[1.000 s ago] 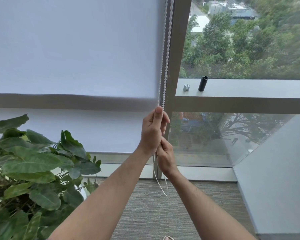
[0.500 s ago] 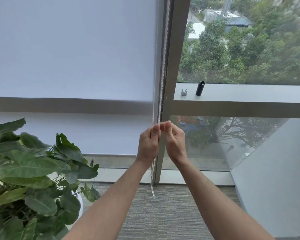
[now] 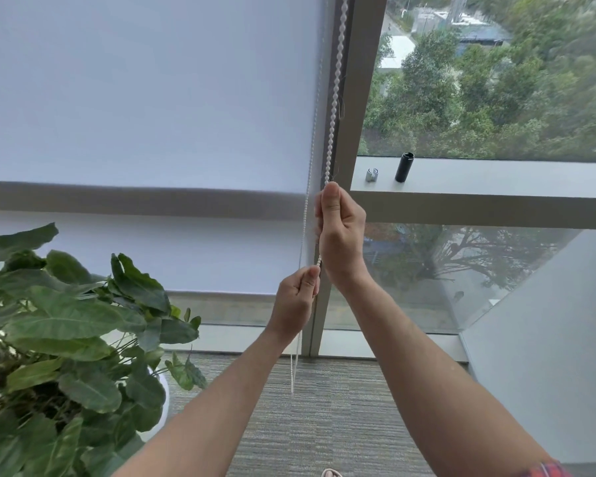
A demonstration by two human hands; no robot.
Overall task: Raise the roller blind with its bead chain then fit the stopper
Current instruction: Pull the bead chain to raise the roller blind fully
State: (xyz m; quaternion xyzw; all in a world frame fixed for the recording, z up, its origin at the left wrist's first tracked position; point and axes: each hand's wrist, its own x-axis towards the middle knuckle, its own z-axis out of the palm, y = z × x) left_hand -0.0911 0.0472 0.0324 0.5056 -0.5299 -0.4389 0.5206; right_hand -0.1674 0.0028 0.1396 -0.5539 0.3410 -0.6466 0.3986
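Seen from above, looking down along two bare forearms at a window. Right hand (image 3: 341,232) high, fist curled round the bead chain (image 3: 334,98); left hand (image 3: 295,297) lower, pinching the same strand just beneath. Roller blind (image 3: 145,98) partly up, bottom edge level with the window ledge (image 3: 496,179). On that ledge, well apart from both hands, a small grey clip (image 3: 372,174), possibly the stopper, beside a black cylinder (image 3: 404,166). Leafy potted plant (image 3: 66,332) lower left. Risk: letting go of the chain could let the blind slide back down; reaching for the clip frees one hand.
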